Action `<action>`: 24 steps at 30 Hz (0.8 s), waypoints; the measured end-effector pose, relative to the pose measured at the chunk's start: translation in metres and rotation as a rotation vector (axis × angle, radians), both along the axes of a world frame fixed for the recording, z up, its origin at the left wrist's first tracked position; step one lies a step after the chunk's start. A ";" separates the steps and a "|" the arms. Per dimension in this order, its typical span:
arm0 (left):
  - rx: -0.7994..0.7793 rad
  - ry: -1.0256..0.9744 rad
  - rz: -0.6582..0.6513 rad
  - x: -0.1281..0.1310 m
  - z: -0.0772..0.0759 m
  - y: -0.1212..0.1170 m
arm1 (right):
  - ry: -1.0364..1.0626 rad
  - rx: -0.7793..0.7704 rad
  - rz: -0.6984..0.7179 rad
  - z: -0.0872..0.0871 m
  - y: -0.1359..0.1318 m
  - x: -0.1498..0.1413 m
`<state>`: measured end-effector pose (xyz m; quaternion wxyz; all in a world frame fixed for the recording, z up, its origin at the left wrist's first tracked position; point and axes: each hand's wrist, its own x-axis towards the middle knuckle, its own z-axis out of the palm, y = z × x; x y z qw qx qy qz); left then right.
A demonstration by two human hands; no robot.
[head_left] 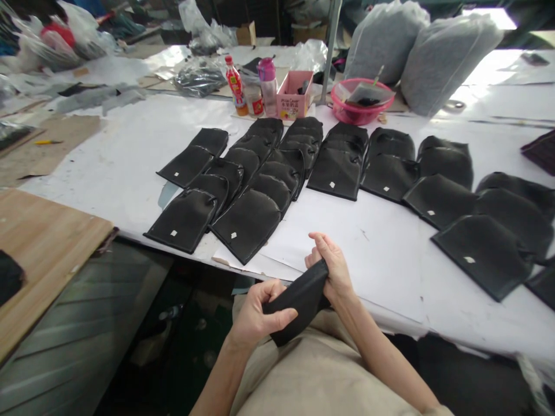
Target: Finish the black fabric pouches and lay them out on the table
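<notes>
Both my hands hold one black fabric pouch (299, 300) over my lap, just below the near edge of the white table (130, 162). My left hand (255, 312) pinches its lower end, thumb on top. My right hand (332, 268) grips its upper end with the fingers curled round it. Overlapping rows of several finished black pouches (247, 222), each with a small white label, lie fanned out across the table beyond my hands.
At the back stand a red bottle (235, 85), a pink bottle (267, 86), a pink box (295, 95), a pink bowl (362, 103) and two grey stuffed bags (446, 58). A wooden board (43, 242) lies at the left. Plastic bags pile up far left.
</notes>
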<state>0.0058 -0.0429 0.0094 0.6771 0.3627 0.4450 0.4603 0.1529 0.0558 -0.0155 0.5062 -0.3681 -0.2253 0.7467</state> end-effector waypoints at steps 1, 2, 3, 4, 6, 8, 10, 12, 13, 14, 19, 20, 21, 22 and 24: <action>-0.005 0.006 -0.004 0.000 0.000 0.000 | -0.005 -0.001 0.003 -0.001 -0.001 0.000; -0.012 0.010 -0.008 0.000 0.000 0.000 | -0.009 -0.003 0.005 -0.002 -0.001 0.001; -0.018 0.014 -0.013 0.000 0.000 -0.001 | -0.013 -0.005 0.006 -0.002 -0.001 0.002; -0.023 0.017 -0.014 0.000 0.000 -0.001 | -0.016 -0.006 0.005 -0.003 -0.001 0.002; -0.029 0.021 -0.016 0.000 -0.001 -0.001 | -0.023 -0.004 0.000 -0.003 -0.001 0.002; -0.027 0.025 -0.019 0.000 -0.002 -0.001 | -0.036 0.000 -0.003 -0.003 -0.001 0.001; -0.017 0.047 -0.027 0.000 -0.001 -0.002 | -0.061 0.011 -0.012 -0.003 -0.002 0.001; 0.011 0.129 -0.015 -0.002 0.002 -0.002 | -0.104 0.046 -0.028 -0.003 -0.004 0.003; 0.028 0.189 -0.007 -0.004 0.004 -0.003 | -0.139 0.080 -0.026 -0.003 -0.005 0.006; 0.045 0.256 0.003 -0.007 0.008 -0.005 | -0.187 0.129 -0.005 -0.002 -0.007 0.011; 0.217 0.614 0.059 -0.028 0.032 -0.015 | -0.513 0.563 0.373 0.004 -0.013 0.040; 0.291 0.712 0.064 -0.031 0.036 -0.017 | -0.563 0.640 0.458 0.005 -0.014 0.044; 0.374 0.811 0.054 -0.032 0.040 -0.019 | -0.596 0.695 0.525 0.005 -0.014 0.046; 0.459 0.901 0.034 -0.033 0.042 -0.021 | -0.609 0.729 0.570 0.006 -0.015 0.048; 0.605 1.036 -0.032 -0.031 0.046 -0.024 | -0.579 0.758 0.586 0.004 -0.016 0.048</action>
